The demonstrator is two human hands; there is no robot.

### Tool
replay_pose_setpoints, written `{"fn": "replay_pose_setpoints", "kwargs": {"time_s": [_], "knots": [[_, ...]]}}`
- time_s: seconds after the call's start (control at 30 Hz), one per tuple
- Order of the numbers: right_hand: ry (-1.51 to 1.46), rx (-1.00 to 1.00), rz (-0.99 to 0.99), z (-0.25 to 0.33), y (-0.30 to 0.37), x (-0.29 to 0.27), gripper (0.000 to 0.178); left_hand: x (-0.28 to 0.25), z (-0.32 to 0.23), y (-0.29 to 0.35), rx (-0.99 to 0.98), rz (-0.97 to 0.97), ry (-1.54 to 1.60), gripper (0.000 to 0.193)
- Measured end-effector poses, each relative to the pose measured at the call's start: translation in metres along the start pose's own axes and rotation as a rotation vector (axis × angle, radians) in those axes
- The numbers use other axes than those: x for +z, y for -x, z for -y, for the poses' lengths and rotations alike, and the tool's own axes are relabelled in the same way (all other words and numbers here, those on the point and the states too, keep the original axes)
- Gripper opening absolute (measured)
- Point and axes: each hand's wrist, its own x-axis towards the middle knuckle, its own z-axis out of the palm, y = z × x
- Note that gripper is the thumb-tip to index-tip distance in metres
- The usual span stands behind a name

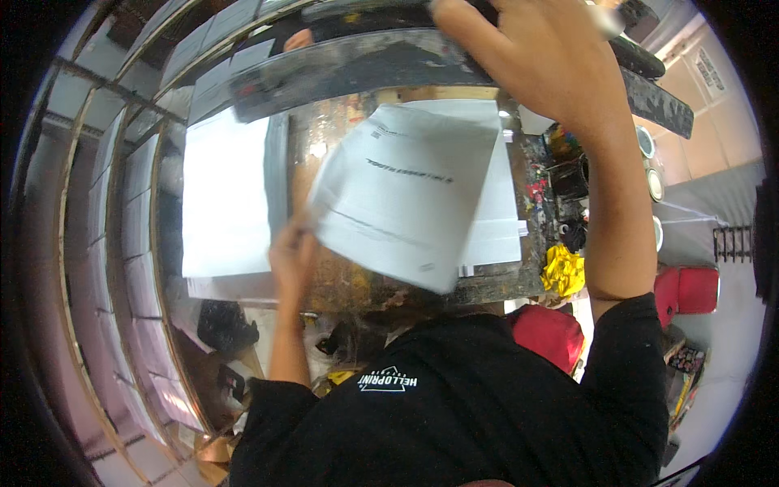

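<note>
A white plastic-looking sheet (398, 199) with lines of dark print hangs tilted above the worktable, blurred by motion. My left hand (294, 253) pinches it at its left edge. Under it lie white boards or sheets (499, 219) on the table, partly covered by the raised sheet. My right hand (540, 61) reaches far forward, its fingers curled over a long, dark, paint-stained frame bar (365, 71) that spans the back of the table. The fingertips run into the upper edge of the picture.
At left is a stack of white paper (227, 195). The stained wooden table (341, 280) shows between the piles. Drying racks (146, 219) with sheets line the left side. Crumpled yellow material (563, 271), open paint tins (653, 185) and a red chair (690, 290) are at right.
</note>
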Motion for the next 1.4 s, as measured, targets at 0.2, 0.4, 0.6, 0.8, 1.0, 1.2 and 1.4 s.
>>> {"fn": "replay_pose_setpoints", "kwargs": {"time_s": [0.2, 0.4, 0.6, 0.8, 1.0, 1.2, 1.4], "knots": [[0.085, -0.017, 0.038, 0.007, 0.028, 0.013, 0.042, -0.176, 0.133, -0.112, 0.155, 0.061, -0.459, 0.049], [0.122, 0.026, -0.025, 0.008, 0.051, 0.017, 0.045, -0.167, 0.086, -0.163, 0.13, -0.074, -0.781, 0.068], [0.124, -0.017, 0.266, 0.043, 0.14, 0.038, 0.043, -0.009, -0.082, 0.092, 0.113, 0.602, 1.429, 0.113], [-0.2, 0.145, 0.771, 0.021, 0.323, 0.136, 0.041, 0.072, 0.008, 0.171, -0.838, 0.517, 1.375, 0.129], [-0.167, 0.033, 0.591, 0.032, 0.414, 0.202, 0.054, 0.128, 0.064, 0.16, -1.195, 0.413, 1.274, 0.139], [-0.077, -0.015, 0.46, -0.037, 0.316, 0.282, 0.058, 0.135, 0.064, 0.17, -1.302, 0.3, 1.044, 0.136], [-0.042, 0.005, 0.396, -0.146, 0.17, 0.391, 0.038, 0.136, 0.039, 0.162, -1.343, 0.175, 0.976, 0.133]]}}
